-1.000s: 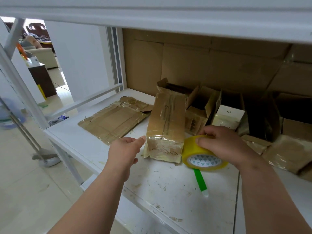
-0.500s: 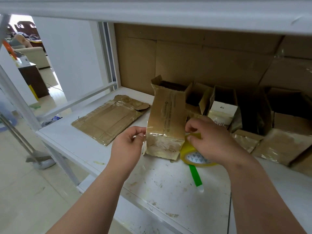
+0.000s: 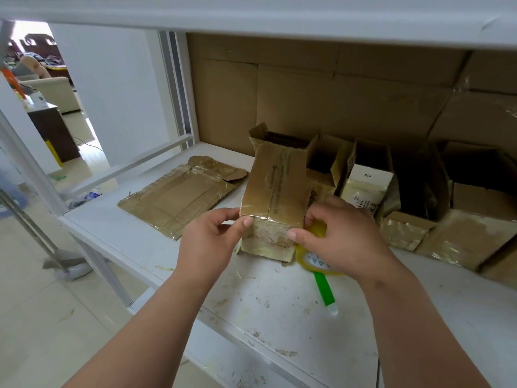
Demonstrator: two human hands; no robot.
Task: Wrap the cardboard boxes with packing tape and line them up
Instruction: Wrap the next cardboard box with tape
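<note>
A tall tape-covered cardboard box lies tilted on the white shelf, its open end facing the back. My left hand pinches its near left corner, thumb on the front face. My right hand grips a yellow packing tape roll against the box's near right corner, with its thumb pressed on the front face. Most of the roll is hidden under that hand. A green strip sticks out from under the roll toward me.
A flattened taped cardboard sheet lies to the left. Several open boxes, one white inside, stand in a row at the back right. A cardboard wall closes the back, an upper shelf hangs overhead, and the shelf's edge drops to the floor at left.
My left hand moved from beside the box to pinching its near left corner. My right hand brought the tape roll from the shelf up against the box's right corner.
</note>
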